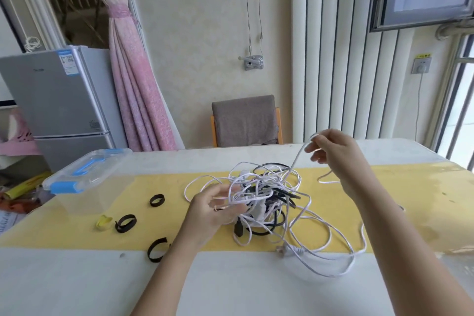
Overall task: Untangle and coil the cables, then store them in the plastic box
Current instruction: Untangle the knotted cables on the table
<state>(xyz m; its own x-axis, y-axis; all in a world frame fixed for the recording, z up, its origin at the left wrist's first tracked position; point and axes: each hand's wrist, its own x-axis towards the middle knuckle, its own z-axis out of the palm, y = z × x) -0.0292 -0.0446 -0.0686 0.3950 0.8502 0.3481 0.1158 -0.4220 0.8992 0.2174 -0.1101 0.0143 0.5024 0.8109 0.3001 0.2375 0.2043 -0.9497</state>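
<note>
- White table (77, 277) with a yellow band (410, 187) carries the cables (266, 202), a knotted white-and-black heap at its middle; the plastic box (87, 179) sits lidded at the left, well apart.
- Grip of the left hand (218, 210): curled into the heap's white strands.
- Grip of the right hand (336, 151): pinched on 1 white strand (298, 155), raised above the heap.
- Risk: hauling that strand against the held heap could cinch knots tighter, or whip the loose plug end (284, 251) off the table.

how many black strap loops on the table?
3. Far strap right of the box; middle strap beside the yellow loop; near strap by left forearm. Tangle may hide more.
</note>
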